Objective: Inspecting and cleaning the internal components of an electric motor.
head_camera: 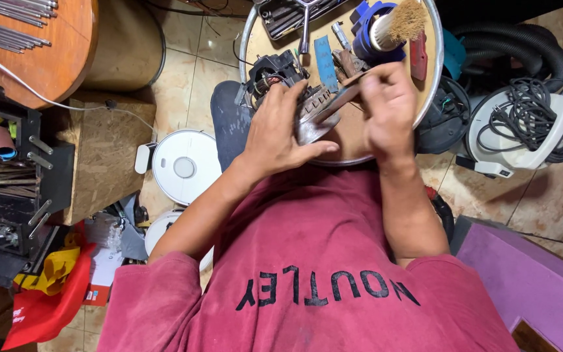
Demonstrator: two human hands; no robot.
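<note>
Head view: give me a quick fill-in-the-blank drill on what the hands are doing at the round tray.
1. The left hand steadies a grey metal ____ housing.
2. The right hand holds a slim ____ tool against the housing.
3. A brush with tan ____ lies at the far side of the round tray.
4. A white round robot vacuum sits on the ____.

Missing words: motor; metal; bristles; floor

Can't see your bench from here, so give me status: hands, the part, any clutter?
Left hand grips metal motor part. Right hand works slim tool on it. Brush, tools crowd round tray.
</note>
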